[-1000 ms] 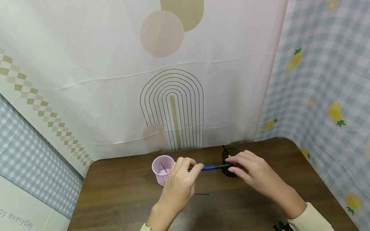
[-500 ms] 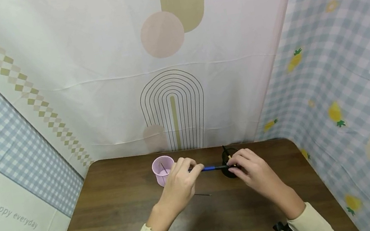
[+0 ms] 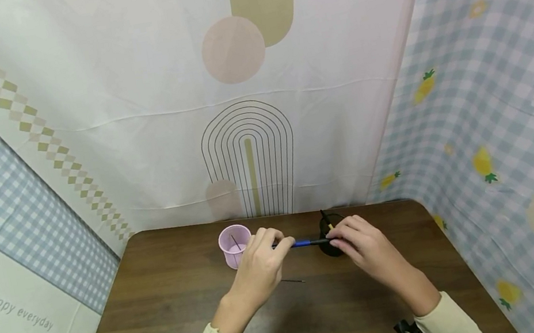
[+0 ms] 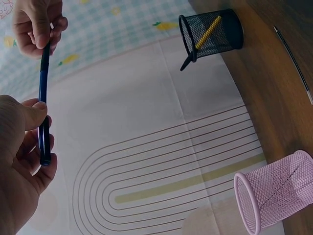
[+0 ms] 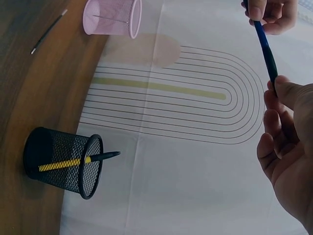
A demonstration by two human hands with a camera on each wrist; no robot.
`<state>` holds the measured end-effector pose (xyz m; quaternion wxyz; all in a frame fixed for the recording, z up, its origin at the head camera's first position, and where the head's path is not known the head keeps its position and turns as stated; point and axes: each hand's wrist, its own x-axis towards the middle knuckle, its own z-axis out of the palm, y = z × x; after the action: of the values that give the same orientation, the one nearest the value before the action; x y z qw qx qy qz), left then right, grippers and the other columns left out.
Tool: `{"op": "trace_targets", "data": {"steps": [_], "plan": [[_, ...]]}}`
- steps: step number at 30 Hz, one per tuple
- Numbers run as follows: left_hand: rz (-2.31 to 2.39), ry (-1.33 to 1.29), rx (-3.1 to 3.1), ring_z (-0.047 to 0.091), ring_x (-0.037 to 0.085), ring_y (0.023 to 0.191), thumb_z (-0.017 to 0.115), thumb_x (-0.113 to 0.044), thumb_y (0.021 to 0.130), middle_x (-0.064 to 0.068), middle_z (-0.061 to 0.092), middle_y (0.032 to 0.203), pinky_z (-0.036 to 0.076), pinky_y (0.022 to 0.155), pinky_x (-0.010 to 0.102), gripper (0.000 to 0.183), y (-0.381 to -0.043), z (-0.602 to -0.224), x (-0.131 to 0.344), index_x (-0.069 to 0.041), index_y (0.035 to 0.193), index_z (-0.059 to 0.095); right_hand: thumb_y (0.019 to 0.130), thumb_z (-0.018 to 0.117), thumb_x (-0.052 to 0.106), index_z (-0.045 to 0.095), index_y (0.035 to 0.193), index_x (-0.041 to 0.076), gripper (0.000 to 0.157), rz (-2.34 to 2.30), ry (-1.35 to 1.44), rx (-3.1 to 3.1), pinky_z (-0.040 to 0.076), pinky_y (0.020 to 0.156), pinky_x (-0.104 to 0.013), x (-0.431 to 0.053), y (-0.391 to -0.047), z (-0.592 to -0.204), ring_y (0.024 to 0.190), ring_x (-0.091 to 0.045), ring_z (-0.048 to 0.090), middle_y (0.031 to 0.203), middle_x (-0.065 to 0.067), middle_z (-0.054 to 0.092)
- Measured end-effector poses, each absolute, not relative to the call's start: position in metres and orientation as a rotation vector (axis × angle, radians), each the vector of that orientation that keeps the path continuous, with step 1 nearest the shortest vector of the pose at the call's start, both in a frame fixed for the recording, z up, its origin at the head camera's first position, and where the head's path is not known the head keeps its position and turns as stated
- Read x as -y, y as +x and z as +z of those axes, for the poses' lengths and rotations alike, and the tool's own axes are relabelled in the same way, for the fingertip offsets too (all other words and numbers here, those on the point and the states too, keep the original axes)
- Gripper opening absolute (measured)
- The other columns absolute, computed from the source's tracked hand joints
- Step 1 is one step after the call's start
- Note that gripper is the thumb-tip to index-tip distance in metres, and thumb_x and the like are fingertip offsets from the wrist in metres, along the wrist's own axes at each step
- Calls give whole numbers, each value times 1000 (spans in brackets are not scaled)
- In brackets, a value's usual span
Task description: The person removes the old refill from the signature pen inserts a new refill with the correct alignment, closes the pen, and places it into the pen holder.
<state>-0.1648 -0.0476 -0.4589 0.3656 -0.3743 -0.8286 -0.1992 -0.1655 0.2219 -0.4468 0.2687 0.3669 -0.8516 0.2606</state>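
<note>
A blue pen with a black end section lies level between both hands, raised over the table. My left hand grips the blue barrel, thumb across it and fingers curled behind, as the left wrist view shows. At the black end, my right hand pinches the tip between thumb and index finger, hiding the very point. Behind the right hand is a black mesh cup with a yellow-and-black pen in it. Left of the left hand, a pink mesh cup holds a thin dark refill.
A thin pen refill lies on the brown wooden table, near side of the left hand. Patterned cloth hangs at the table's back edge and on both sides.
My right thumb and fingers have shifted slightly and drawn closer together at the pen's black end. The left hand, the cups and the loose refill stay in place.
</note>
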Motion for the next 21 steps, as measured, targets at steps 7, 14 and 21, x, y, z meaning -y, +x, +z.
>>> {"op": "trace_targets", "data": {"steps": [7, 14, 21], "plan": [[-509, -966, 2117, 57, 20, 89, 59, 3, 93, 4, 63, 97, 45, 70, 30, 22, -164, -458, 48, -11, 106, 71, 93, 73, 9, 74, 102, 11, 10, 726, 999, 2293, 45, 78, -17, -223, -166, -449, 90, -13, 60, 99, 3, 68], [-518, -961, 2117, 57, 21, 89, 58, 5, 92, 5, 63, 97, 46, 70, 31, 24, -165, -458, 48, -10, 106, 71, 92, 75, 6, 75, 105, 11, 14, 737, 985, 2296, 46, 76, -18, -222, -165, -451, 90, -12, 59, 100, 3, 69], [-521, -960, 2141, 57, 22, 90, 59, 6, 91, 6, 64, 98, 46, 71, 31, 25, -164, -457, 48, -10, 107, 71, 81, 84, 4, 72, 119, 8, 39, 715, 983, 2295, 45, 72, -16, -224, -164, -453, 90, -14, 57, 112, -3, 67]]}}
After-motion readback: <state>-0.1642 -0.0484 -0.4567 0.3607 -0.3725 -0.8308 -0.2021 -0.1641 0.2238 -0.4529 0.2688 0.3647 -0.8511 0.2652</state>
